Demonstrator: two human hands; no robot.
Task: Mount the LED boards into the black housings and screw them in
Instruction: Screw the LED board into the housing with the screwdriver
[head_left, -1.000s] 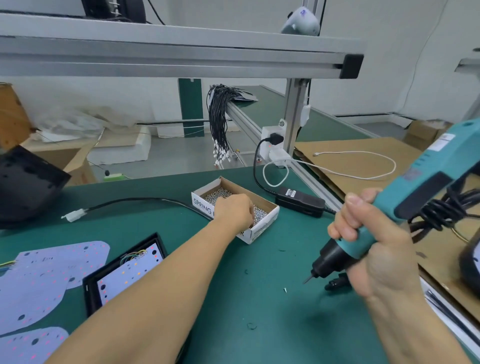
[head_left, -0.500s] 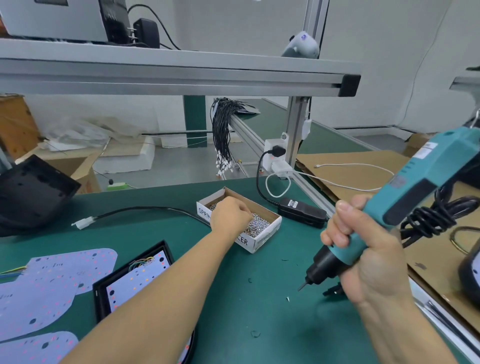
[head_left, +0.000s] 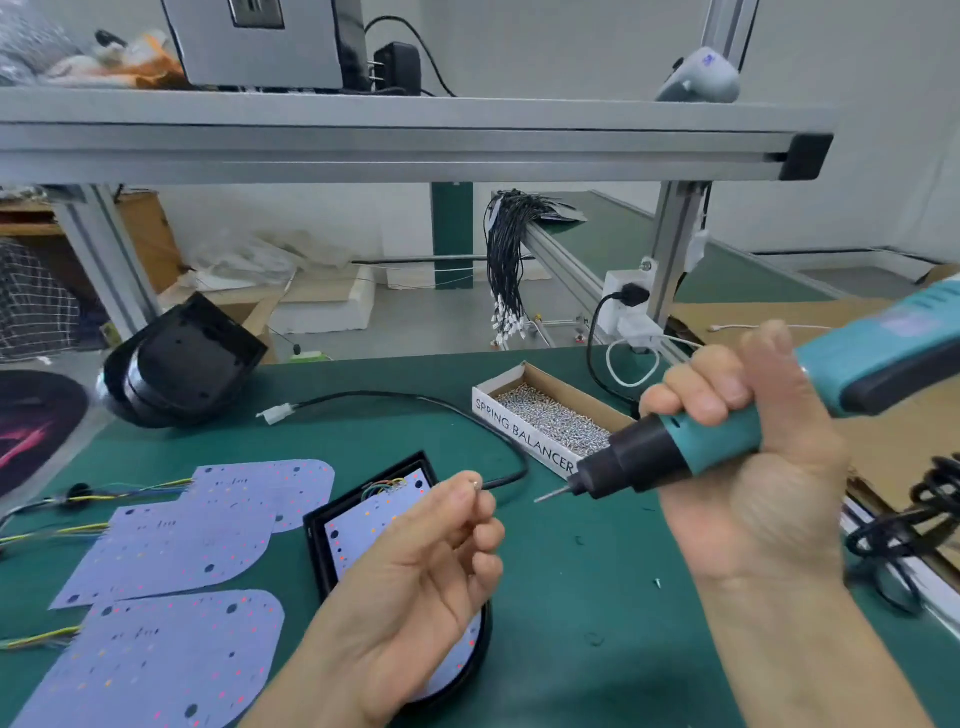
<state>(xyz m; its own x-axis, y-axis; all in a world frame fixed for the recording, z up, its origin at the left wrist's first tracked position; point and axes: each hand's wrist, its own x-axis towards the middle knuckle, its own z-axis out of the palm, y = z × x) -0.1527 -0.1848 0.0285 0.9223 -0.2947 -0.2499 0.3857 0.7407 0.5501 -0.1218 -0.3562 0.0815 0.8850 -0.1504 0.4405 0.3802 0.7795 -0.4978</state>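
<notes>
My left hand (head_left: 426, 566) is raised palm up over a black housing (head_left: 332, 519) that holds a pale LED board (head_left: 358, 530), and its fingertips pinch a small screw (head_left: 475, 486). My right hand (head_left: 748, 467) grips a teal electric screwdriver (head_left: 727, 441), whose bit points left toward the screw, a short gap away. An open cardboard box of screws (head_left: 550, 421) lies behind the two hands. Three loose LED boards (head_left: 208, 525) with coloured wires lie on the green mat at the left. A stack of empty black housings (head_left: 182, 364) stands at the back left.
A black cable with a white plug (head_left: 275, 414) curves across the mat (head_left: 571, 597) behind the housing. An aluminium shelf frame (head_left: 415, 150) spans overhead. A power strip (head_left: 631, 306), a bundle of black wires (head_left: 509, 270) and cardboard sheets (head_left: 779, 317) lie at the right.
My left hand has left the screw box and come back toward me with a screw pinched in its fingers. The screwdriver has swung up and left so that its bit points at the screw.
</notes>
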